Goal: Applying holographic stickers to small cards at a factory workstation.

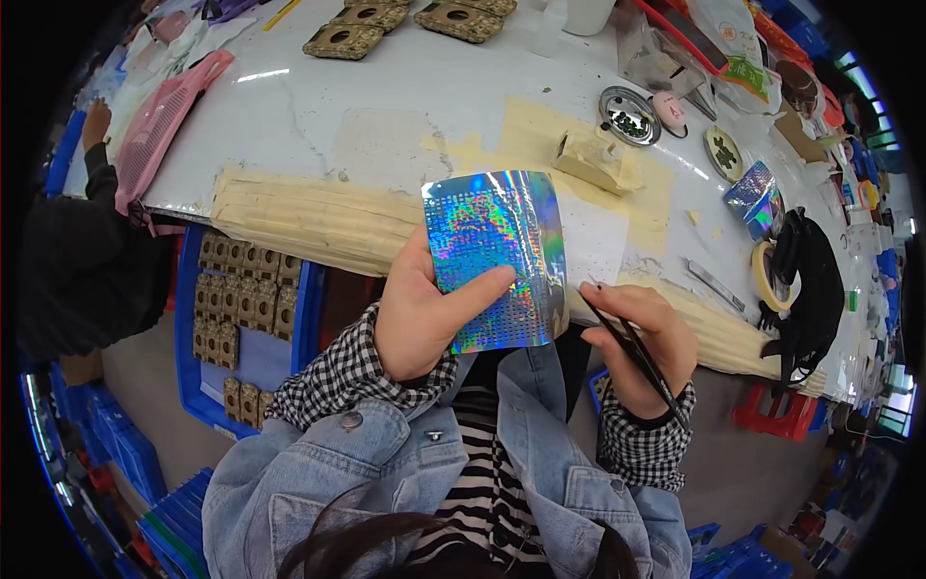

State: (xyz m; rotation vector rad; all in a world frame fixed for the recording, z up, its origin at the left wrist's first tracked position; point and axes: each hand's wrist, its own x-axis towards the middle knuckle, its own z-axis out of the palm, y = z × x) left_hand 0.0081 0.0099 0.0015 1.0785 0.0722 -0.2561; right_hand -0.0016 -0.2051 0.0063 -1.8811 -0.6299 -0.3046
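My left hand (422,318) grips a shiny holographic sticker sheet (492,232) by its left side, thumb across its face. Rows of small marks cover most of the sheet, and its right edge curls. In my right hand (648,338) is a pair of dark tweezers (632,349), pinched between thumb and fingers. Their tips point up and left, a short way right of the sheet and apart from it. Behind the sheet, a white paper (595,241) lies on the table, partly hidden. A small tape-covered block (590,159) sits beyond it.
A blue tray (189,338) of camouflage-patterned cases stands below the table edge at left; more camouflage cases (342,41) lie at the back. To the right are a round dish of small dark pieces (630,116), a knife (714,284), a tape roll (772,273) and a black bag (810,289).
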